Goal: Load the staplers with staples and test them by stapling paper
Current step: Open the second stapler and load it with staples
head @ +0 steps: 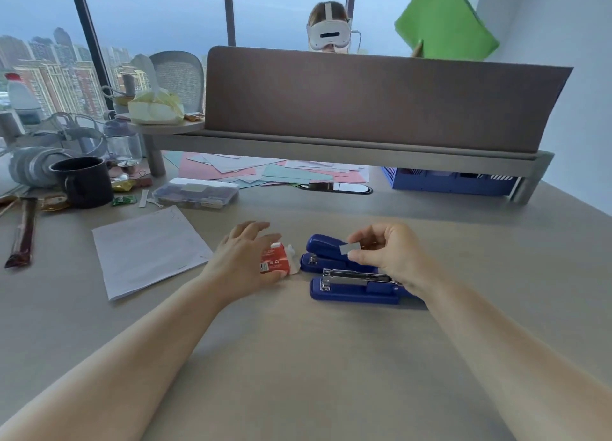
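Observation:
Two blue staplers lie side by side on the desk. The near stapler point(354, 288) has its metal staple channel exposed on top. The far stapler point(326, 250) sits just behind it. My right hand point(387, 251) hovers over both and pinches a small grey strip of staples point(349, 248) between thumb and fingers. My left hand point(241, 258) rests on the desk with its fingers around a small red staple box point(275, 261), whose white flap is open toward the staplers. A stack of white paper point(149, 251) lies to the left of my left hand.
A clear plastic case point(195, 192), a dark mug point(84, 180) and snack wrappers crowd the left back. Coloured sheets point(265, 172) lie under a raised shelf with a brown divider point(381, 99). A blue basket point(447, 182) stands at right. A person with a white headset sits beyond.

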`<state>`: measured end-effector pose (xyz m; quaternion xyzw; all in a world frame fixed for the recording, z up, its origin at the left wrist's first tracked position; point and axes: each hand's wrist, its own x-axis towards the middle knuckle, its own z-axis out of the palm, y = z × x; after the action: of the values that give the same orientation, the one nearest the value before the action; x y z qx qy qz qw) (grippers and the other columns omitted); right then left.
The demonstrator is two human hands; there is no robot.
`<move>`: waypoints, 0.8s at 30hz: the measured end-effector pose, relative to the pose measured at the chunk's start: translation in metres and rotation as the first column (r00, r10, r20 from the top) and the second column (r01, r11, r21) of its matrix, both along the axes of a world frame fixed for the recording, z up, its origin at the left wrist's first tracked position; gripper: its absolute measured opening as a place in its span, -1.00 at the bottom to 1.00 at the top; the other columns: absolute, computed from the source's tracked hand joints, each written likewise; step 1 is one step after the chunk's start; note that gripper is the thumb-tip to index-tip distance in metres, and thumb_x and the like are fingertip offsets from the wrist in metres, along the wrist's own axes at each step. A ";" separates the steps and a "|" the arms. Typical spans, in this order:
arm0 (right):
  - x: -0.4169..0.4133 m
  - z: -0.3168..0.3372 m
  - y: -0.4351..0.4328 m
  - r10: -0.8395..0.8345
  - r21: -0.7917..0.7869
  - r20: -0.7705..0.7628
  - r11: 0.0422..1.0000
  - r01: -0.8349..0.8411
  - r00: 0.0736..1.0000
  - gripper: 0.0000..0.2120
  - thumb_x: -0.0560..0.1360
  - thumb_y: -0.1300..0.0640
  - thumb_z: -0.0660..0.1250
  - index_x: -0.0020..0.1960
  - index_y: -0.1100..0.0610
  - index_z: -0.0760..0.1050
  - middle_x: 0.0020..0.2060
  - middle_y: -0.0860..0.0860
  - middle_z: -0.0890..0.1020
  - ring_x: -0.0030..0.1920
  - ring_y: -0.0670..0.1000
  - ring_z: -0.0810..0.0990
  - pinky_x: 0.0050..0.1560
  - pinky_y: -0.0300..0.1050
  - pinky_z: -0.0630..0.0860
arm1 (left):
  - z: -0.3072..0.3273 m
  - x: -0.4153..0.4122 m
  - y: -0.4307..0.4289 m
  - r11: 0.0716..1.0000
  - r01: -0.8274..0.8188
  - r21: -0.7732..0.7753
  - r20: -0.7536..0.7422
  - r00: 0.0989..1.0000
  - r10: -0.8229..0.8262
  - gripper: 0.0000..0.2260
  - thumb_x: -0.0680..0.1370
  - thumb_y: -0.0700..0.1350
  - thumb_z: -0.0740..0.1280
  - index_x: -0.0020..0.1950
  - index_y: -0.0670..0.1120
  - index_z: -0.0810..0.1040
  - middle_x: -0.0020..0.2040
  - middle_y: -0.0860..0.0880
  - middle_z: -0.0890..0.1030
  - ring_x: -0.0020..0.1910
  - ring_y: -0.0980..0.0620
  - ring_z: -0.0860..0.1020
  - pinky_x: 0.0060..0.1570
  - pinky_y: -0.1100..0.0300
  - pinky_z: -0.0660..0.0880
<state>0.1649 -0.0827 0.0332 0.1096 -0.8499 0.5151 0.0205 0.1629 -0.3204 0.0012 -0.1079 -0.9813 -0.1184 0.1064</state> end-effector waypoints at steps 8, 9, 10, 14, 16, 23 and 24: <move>0.008 -0.020 0.009 -0.038 0.080 -0.074 0.996 0.044 0.997 -0.72 0.30 0.29 0.49 -0.29 -0.07 0.53 -0.37 -0.06 0.58 -0.36 -0.07 0.52 -0.18 -0.20 0.52 | -0.004 0.022 0.051 0.929 0.278 0.245 -0.134 0.958 -0.252 -0.72 0.45 0.00 0.35 0.14 -0.02 0.55 0.11 0.06 0.53 -0.04 0.13 0.48 -0.15 0.34 0.37; 0.009 -0.022 0.008 -0.040 0.068 -0.083 0.997 0.045 0.996 -0.73 0.30 0.27 0.50 -0.30 -0.08 0.53 -0.37 -0.06 0.59 -0.36 -0.08 0.52 -0.20 -0.21 0.52 | -0.008 0.022 0.053 0.923 0.281 0.262 -0.113 0.959 -0.260 -0.69 0.46 0.00 0.34 0.18 -0.03 0.53 0.14 0.05 0.52 0.00 0.11 0.49 -0.06 0.29 0.41; 0.009 -0.024 0.008 -0.039 0.057 -0.090 0.997 0.044 0.995 -0.75 0.30 0.25 0.50 -0.30 -0.07 0.53 -0.37 -0.05 0.61 -0.36 -0.08 0.54 -0.21 -0.21 0.53 | -0.010 0.021 0.054 0.919 0.280 0.279 -0.086 0.960 -0.266 -0.68 0.47 -0.01 0.33 0.21 -0.04 0.52 0.16 0.03 0.52 0.05 0.08 0.50 0.02 0.23 0.44; 0.009 -0.027 0.011 -0.026 0.021 -0.091 0.999 0.028 0.996 -0.78 0.30 0.24 0.50 -0.30 -0.06 0.55 -0.32 0.06 0.65 -0.32 -0.03 0.56 -0.18 -0.15 0.55 | -0.017 0.019 0.054 0.905 0.258 0.338 -0.058 0.966 -0.254 -0.72 0.49 -0.07 0.32 0.20 -0.05 0.53 0.13 0.00 0.55 0.07 0.06 0.54 0.05 0.26 0.43; 0.008 -0.029 0.013 -0.009 0.033 -0.082 0.999 0.012 0.997 -0.76 0.30 0.26 0.49 -0.28 -0.07 0.56 -0.28 0.09 0.65 -0.29 0.00 0.58 -0.12 -0.09 0.57 | -0.018 0.018 0.056 0.903 0.246 0.352 -0.057 0.969 -0.242 -0.74 0.49 -0.08 0.32 0.17 -0.05 0.54 0.11 0.01 0.57 0.03 0.09 0.55 0.00 0.32 0.43; 0.009 -0.029 0.012 0.002 0.064 -0.096 0.998 0.004 0.995 -0.74 0.34 0.27 0.46 -0.25 -0.08 0.53 -0.27 0.10 0.65 -0.29 0.00 0.58 -0.12 -0.12 0.56 | -0.016 0.021 0.061 0.894 0.221 0.389 -0.045 0.974 -0.221 -0.78 0.50 -0.14 0.32 0.14 -0.06 0.55 0.08 0.02 0.60 -0.06 0.19 0.52 -0.19 0.55 0.35; 0.010 -0.029 0.011 0.009 0.062 -0.100 0.998 -0.003 0.995 -0.75 0.35 0.27 0.46 -0.25 -0.08 0.53 -0.27 0.12 0.66 -0.28 0.01 0.59 -0.11 -0.10 0.57 | -0.017 0.021 0.061 0.895 0.217 0.391 -0.046 0.975 -0.216 -0.79 0.50 -0.15 0.32 0.13 -0.06 0.56 0.07 0.02 0.60 -0.07 0.19 0.52 -0.21 0.56 0.34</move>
<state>0.1750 -0.0721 0.0039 0.1383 -0.8629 0.4826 0.0580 0.1835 -0.2594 -0.0156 -0.1929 -0.9193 -0.3240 0.1127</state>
